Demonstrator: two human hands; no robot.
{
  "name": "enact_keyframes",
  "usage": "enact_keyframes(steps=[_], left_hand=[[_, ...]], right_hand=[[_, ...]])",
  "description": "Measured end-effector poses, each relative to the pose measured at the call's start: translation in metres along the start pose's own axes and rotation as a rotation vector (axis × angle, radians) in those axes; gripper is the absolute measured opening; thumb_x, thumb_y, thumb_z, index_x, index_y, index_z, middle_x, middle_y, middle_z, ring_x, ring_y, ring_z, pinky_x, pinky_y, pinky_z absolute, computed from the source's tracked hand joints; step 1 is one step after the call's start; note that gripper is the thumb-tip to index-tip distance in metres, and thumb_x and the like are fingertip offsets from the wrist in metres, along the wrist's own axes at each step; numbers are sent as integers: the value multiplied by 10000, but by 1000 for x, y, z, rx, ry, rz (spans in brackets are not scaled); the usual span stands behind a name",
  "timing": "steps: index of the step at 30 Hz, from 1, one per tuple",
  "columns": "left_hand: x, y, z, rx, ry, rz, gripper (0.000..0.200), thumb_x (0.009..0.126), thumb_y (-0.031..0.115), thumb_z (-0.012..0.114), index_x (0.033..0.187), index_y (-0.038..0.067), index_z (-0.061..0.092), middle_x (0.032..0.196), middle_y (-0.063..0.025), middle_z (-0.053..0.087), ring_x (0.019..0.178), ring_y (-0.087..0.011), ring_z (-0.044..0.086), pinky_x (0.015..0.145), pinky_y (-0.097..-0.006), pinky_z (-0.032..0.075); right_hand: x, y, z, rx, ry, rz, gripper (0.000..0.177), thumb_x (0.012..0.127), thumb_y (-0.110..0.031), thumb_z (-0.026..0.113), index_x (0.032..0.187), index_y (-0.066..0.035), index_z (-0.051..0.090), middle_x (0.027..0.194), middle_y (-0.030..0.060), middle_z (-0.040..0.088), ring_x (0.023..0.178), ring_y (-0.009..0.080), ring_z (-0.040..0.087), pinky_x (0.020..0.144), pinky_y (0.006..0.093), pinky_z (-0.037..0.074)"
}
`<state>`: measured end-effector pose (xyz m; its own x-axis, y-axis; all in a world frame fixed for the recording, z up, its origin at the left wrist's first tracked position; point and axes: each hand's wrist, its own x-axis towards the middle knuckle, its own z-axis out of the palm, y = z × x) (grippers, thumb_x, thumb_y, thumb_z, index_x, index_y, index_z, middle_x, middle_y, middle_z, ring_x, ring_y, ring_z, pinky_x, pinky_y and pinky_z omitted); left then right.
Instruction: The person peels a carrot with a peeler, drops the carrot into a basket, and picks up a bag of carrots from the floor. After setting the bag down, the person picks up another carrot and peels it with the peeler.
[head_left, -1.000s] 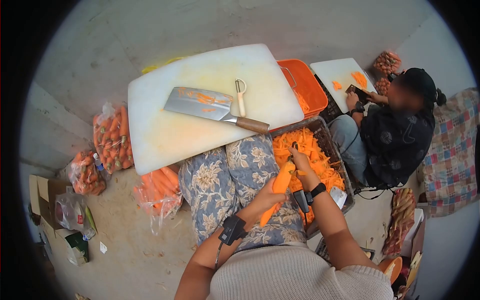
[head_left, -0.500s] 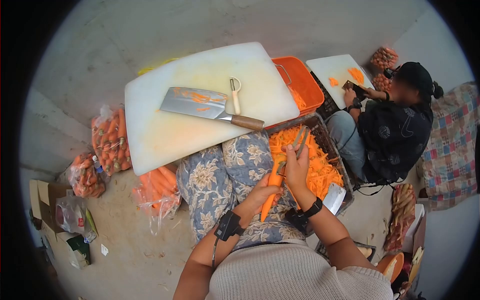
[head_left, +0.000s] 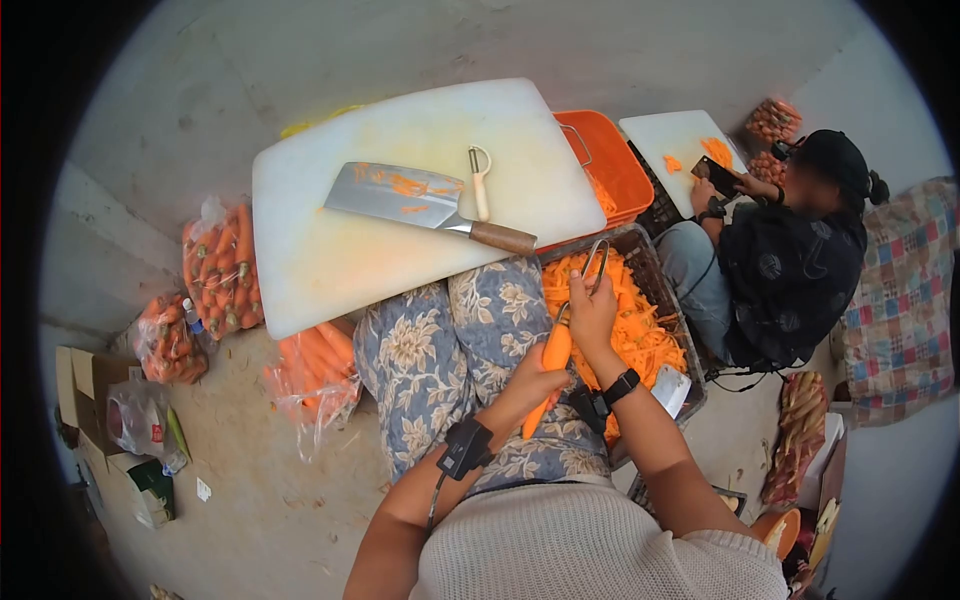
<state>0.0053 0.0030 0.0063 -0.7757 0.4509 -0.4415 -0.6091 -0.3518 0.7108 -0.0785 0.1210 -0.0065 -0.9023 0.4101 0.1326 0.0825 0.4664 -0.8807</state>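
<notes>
- the left hand (head_left: 528, 385) has its fingers clamped round the lower half of a carrot (head_left: 556, 350), which is tilted tip-down over the lap (head_left: 450, 340), just beside the crate (head_left: 668, 300).
- the right hand (head_left: 593, 318) has its fingers closed on a peeler (head_left: 596, 262). its blade end is lifted past the carrot's top, over the peels (head_left: 640, 335) in the crate.
- risk: the left thumb lies close to the line the peeler runs along, so a slipped stroke could nick it.
- risk: the carrot looks wet and bare, and held only at one end it could twist or drop onto the lap.
- risk: the cleaver (head_left: 395, 195) lies on the board (head_left: 330, 260) with its handle at the near edge, right above the knees. a knock to the board could send it sliding.
- risk: peels flicked wide would miss the crate.
- hidden: the left fingertips sit under the carrot, and the peeler's handle is buried in the right palm.
- what carries the board is out of sight.
- a pale flat thing (head_left: 672, 390) at the crate's near corner is hard to make out.
- a co-worker's hands (head_left: 745, 185) are well apart, at another board.
</notes>
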Motion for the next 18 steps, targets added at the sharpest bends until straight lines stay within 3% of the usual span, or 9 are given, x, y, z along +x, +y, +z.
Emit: enact_keyframes(steps=[2,5,7,10,16,18], left_hand=[[1,0,-1,16,4,-5,401,727,36,559,1072,-26,365,631,-39,483,416,-93,458,354,-226,375],[3,-1,0,36,12,-12,393,724,36,558,1064,-25,370,635,-42,487,413,-95,458,355,-225,378],[5,-1,0,38,19,-13,385,722,35,557,1056,-23,373,636,-44,489,412,-96,458,356,-224,379],[5,2,1,37,18,-34,380,714,29,553,1048,-26,380,636,-47,491,411,-98,460,358,-228,381],[6,4,1,87,-2,-20,366,704,30,554,1027,-16,389,634,-47,489,411,-99,461,356,-240,376],[6,5,1,120,-23,-41,446,709,18,557,1103,-24,350,643,-47,492,412,-94,457,360,-225,376]], right_hand=[[4,0,0,-10,-11,-10,364,832,-320,609,752,2,458,607,110,509,545,224,527,530,336,417],[10,4,-1,-13,-119,86,360,833,-306,607,744,8,456,587,107,512,528,210,545,516,328,430],[12,-2,-4,138,-187,237,352,835,-290,598,703,8,465,562,93,515,520,189,557,501,324,436],[16,2,-6,69,-237,307,352,830,-294,585,664,-2,480,549,74,506,493,162,538,470,308,415],[24,22,-8,168,-482,615,345,824,-340,558,724,-10,532,617,50,503,485,154,465,471,307,373],[24,23,-10,198,-505,649,345,824,-337,557,747,-2,535,627,51,506,485,156,473,463,305,384]])
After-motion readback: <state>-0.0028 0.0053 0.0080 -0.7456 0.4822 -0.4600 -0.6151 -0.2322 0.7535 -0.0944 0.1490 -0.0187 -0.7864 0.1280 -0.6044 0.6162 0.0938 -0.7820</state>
